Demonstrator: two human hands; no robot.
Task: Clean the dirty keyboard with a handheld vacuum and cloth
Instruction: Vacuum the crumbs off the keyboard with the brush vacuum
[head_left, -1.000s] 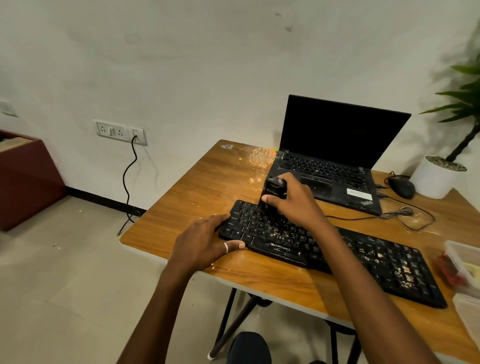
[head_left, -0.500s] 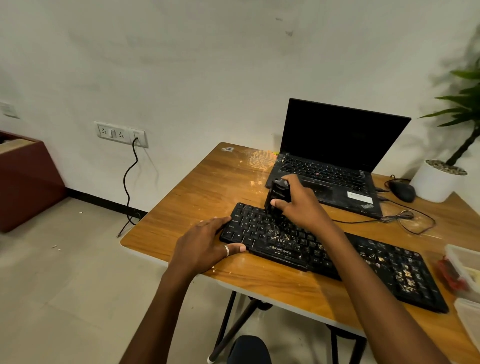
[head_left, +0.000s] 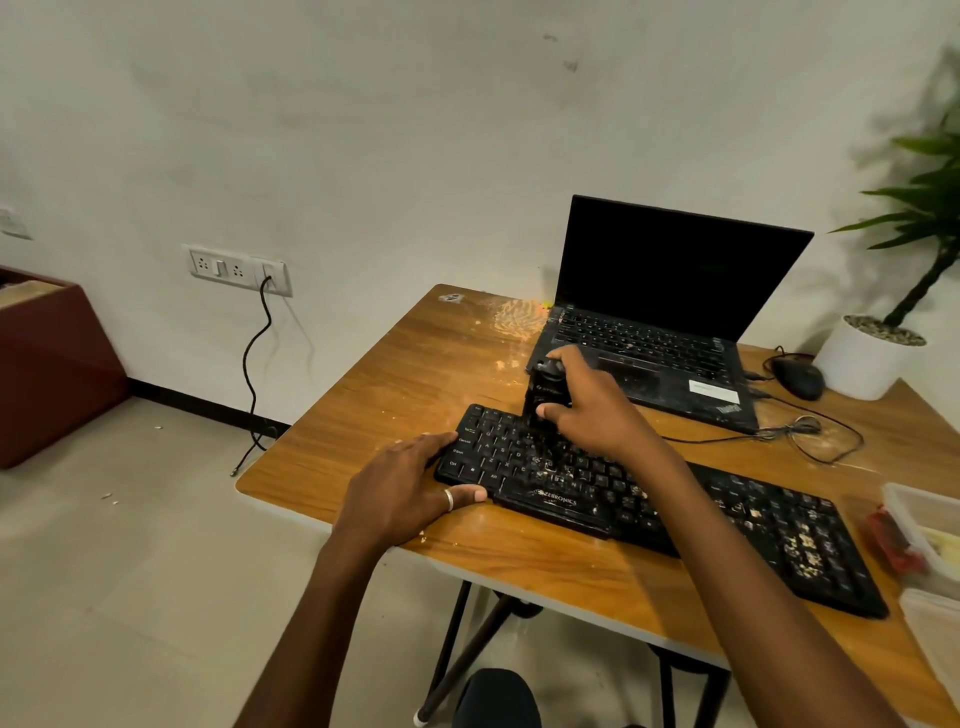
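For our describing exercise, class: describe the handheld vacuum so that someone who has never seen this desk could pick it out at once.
Start at the wooden table, where an open black laptop stands behind a long black keyboard. Over the keyboard's left part, the right hand grips the small black handheld vacuum. Unlike its flat neighbours, it is a stubby upright block.
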